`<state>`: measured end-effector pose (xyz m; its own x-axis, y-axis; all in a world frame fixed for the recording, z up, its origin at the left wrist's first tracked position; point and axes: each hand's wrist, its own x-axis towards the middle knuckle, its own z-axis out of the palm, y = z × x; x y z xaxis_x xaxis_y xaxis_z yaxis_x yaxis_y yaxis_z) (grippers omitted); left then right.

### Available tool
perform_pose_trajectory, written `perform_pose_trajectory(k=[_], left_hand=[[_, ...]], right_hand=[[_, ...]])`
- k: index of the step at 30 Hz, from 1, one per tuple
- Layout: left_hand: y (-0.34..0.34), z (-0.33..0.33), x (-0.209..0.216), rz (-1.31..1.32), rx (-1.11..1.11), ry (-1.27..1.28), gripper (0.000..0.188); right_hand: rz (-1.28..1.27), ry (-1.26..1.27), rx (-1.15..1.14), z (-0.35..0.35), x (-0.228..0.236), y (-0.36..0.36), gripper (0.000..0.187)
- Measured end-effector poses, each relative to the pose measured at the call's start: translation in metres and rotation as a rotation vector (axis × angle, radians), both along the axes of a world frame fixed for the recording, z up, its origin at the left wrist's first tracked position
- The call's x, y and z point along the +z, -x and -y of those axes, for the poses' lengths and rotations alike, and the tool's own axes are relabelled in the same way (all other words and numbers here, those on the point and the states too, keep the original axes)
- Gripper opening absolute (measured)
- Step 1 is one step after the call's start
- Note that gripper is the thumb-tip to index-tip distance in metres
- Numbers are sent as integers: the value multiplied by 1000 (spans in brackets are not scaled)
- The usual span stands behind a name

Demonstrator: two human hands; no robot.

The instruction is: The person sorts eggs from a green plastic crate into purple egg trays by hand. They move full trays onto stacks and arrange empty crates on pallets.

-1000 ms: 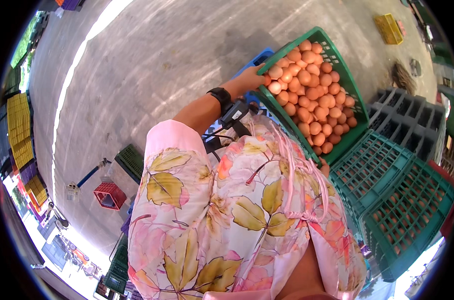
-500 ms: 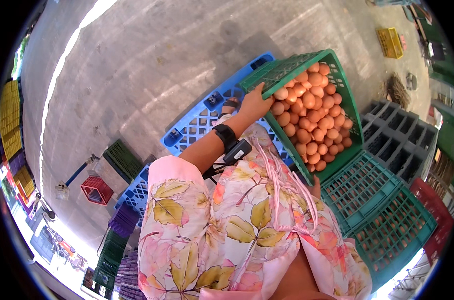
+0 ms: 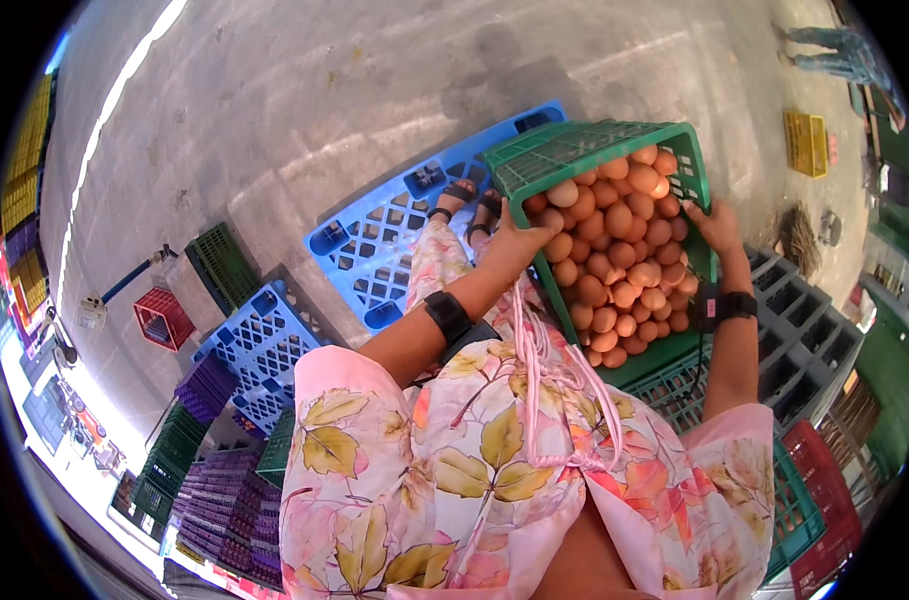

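Observation:
A green plastic crate (image 3: 564, 165) full of brown eggs (image 3: 614, 260) is in front of me, tilted so its open side faces me. My left hand (image 3: 527, 242) is closed on the crate's left rim, close beside the eggs. On the right side my right hand (image 3: 714, 226) grips the opposite rim. Below the crate's near edge are teal-green crates (image 3: 796, 510), partly hidden by my right arm and clothing. My sandalled feet stand on a blue plastic pallet (image 3: 372, 212).
Grey pallets (image 3: 789, 330) are stacked at the right, with red crates (image 3: 824, 500) nearer me. A second blue pallet (image 3: 264, 345), a red crate (image 3: 162, 318) and purple egg trays (image 3: 219, 510) lie to the left. Far right are a yellow crate (image 3: 805, 143) and a person (image 3: 842, 55).
My right hand has moved from the crate's near lower corner to its right rim. The left hand stays on the left rim. A person has come into view at the far right.

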<state>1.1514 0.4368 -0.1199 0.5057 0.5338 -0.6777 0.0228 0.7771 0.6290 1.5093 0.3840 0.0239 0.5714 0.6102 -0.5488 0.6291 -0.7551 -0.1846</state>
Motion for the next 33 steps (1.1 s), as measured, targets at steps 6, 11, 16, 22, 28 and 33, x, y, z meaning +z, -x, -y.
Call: perform_pose_trajectory(k=[6, 11, 16, 22, 28, 33], left_hand=[[-5, 1, 22, 27, 59, 238, 92], [-14, -8, 29, -39, -28, 375, 79], [-8, -21, 39, 40, 51, 296, 81], [6, -18, 23, 167, -144, 462, 67], [7, -55, 26, 55, -646, 305, 70], [-1, -77, 26, -13, -637, -154, 99]], right_hand=[[-292, -113, -204, 9, -1, 3, 22], [-274, -41, -174, 16, 0, -3, 21], [-205, 56, -103, 9, -3, -5, 26], [194, 34, -166, 2, 2, 40, 55], [556, -571, -62, 17, 28, 132, 53], [545, -621, -241, 101, 18, 265, 48]])
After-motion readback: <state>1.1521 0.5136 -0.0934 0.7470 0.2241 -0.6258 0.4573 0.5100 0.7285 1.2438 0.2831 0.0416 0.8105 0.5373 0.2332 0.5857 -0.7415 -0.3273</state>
